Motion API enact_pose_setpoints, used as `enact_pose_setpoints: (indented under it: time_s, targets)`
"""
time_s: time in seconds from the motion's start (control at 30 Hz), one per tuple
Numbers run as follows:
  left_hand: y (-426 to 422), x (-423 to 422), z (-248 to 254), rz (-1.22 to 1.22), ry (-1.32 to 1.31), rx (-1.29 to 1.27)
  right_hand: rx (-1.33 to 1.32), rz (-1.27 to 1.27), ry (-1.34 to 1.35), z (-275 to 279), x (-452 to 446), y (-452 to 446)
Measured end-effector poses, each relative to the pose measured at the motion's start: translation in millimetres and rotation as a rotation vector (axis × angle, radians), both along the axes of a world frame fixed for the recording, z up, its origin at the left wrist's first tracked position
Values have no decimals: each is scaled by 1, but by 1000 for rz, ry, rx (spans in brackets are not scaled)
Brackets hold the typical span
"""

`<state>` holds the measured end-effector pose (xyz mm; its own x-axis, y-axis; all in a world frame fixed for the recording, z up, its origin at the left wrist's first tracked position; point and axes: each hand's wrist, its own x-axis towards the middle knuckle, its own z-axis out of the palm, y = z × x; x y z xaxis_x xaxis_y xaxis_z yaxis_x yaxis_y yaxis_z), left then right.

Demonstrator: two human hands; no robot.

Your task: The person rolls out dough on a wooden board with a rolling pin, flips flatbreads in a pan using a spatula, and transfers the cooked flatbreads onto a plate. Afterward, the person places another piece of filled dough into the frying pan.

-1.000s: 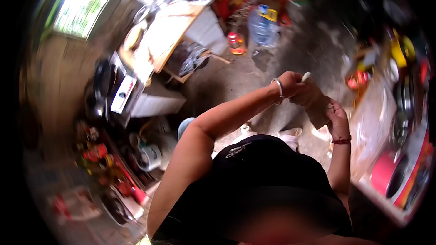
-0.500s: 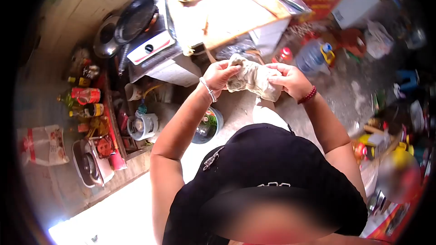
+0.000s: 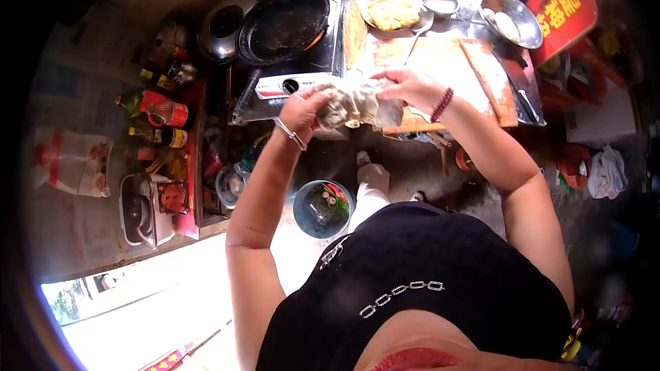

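Observation:
A crumpled greyish-white cloth (image 3: 354, 104) stretches between my two hands in front of the gas stove (image 3: 302, 79). My left hand (image 3: 302, 111) is closed on its left end, thumb on top. At the other end my right hand (image 3: 416, 91) grips the cloth between thumb and fingers, over the near edge of a floury wooden board (image 3: 419, 118). A black frying pan (image 3: 283, 25) sits on the stove, beyond my left hand. On the board's right side lies a rolling pin (image 3: 481, 77).
A plate of yellow flat food (image 3: 392, 12), a small metal bowl (image 3: 438, 1) and a larger metal bowl (image 3: 526, 19) stand at the back. On the floor is a bucket with scraps (image 3: 324, 208). Several bottles (image 3: 165, 110) line the left side.
My view has turned to the right-hand worktop, bringing stove and board nearer. The cloth, still in both hands, has moved from above the floor to the worktop's front edge.

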<state>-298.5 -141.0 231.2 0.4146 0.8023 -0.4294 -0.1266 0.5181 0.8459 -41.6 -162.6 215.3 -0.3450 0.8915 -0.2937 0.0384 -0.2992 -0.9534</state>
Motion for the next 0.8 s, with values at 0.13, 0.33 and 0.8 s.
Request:
enact_pose_setpoints:
  time_s: [0.13,0.33,0.8]
  targets:
    - [87,-40,0,71,10,51,92,21,-190,19,-43,95]
    - [192,-94,-13,136,41,44,152,117,-306,10,-100,231]
    - [310,-131,-73,479,-95,-46,565,468,-736,-18,-181,431]
